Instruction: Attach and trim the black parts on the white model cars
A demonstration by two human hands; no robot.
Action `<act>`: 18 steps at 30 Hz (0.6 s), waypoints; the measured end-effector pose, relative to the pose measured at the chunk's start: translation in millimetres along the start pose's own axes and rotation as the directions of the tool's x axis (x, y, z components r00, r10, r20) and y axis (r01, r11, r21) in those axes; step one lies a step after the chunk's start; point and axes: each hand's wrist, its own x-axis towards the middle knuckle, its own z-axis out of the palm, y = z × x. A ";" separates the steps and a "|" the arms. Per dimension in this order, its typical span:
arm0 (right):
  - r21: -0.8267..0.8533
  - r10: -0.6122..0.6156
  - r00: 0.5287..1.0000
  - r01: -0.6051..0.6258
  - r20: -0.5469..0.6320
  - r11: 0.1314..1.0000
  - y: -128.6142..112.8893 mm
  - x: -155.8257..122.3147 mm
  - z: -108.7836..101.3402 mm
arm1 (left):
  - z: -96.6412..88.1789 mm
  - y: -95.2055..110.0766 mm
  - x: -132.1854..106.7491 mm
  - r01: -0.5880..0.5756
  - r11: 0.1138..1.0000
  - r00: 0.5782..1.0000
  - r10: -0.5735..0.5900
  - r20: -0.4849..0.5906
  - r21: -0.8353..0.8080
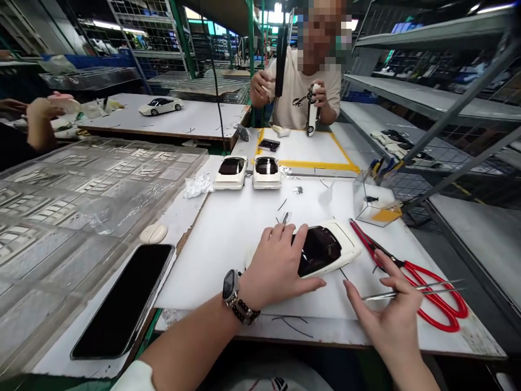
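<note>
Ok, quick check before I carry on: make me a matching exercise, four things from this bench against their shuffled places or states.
Things
1. Left hand
2. Right hand
3. Scissors
4. Phone

Places or states
A. Red-handled, lying on the right side of the worktop
B. Holding metal tweezers
C. Lying to the left of the left forearm, screen dark
D. Resting on a white model car

Pairs: 1-D, 2-B, 3-A, 4-C

Head view — forward, downward, close
</note>
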 end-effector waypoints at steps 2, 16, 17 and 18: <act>-0.006 -0.004 1.000 0.004 0.012 1.000 1.9 1.5 -2.6 | 3.2 7.3 1.8 0.018 1.000 1.000 -0.018 0.016 -0.009; -0.143 0.148 0.852 -0.087 0.503 0.986 34.6 52.8 19.2 | 8.9 40.1 21.0 0.208 0.974 0.978 -0.210 0.012 0.091; -0.144 0.144 0.846 -0.080 0.514 0.986 36.8 52.2 23.8 | 10.6 40.0 21.7 0.203 0.977 0.979 -0.204 0.012 0.065; -0.152 0.132 0.855 -0.063 0.501 0.986 39.1 50.5 29.2 | 12.3 38.9 22.7 0.194 0.980 0.981 -0.194 0.010 0.038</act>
